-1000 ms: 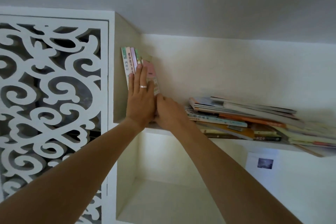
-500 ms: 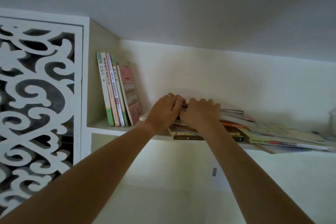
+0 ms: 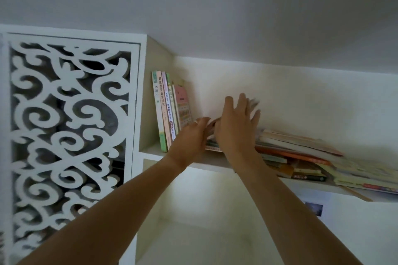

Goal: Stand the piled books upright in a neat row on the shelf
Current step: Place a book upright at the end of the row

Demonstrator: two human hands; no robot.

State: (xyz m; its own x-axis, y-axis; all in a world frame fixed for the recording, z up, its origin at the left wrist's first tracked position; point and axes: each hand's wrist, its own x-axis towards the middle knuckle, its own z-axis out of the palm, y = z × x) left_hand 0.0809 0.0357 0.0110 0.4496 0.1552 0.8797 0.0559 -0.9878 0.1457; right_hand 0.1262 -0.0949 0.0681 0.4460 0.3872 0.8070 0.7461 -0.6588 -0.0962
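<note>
Several books (image 3: pixel 170 112) stand upright, leaning slightly, at the left end of the white shelf (image 3: pixel 206 160). A loose pile of flat books (image 3: pixel 301 153) covers the shelf's right part. Between them a blurred book (image 3: pixel 253 103) tilts up from the pile's left end, mostly hidden behind my right hand (image 3: pixel 237 122), whose straight, spread fingers lie against it. My left hand (image 3: pixel 191 135) is just left of the right one, its fingers curled round the book's lower edge.
A white carved lattice panel (image 3: pixel 71 131) fills the left side. The shelf's side wall (image 3: pixel 155 101) backs the standing books. A lower compartment (image 3: pixel 193 232) opens under the shelf. The ceiling is close above.
Both hands left the standing books, went right to the pile and gripped its top book. That book now rises on edge, with my right hand's fingers spread against it.
</note>
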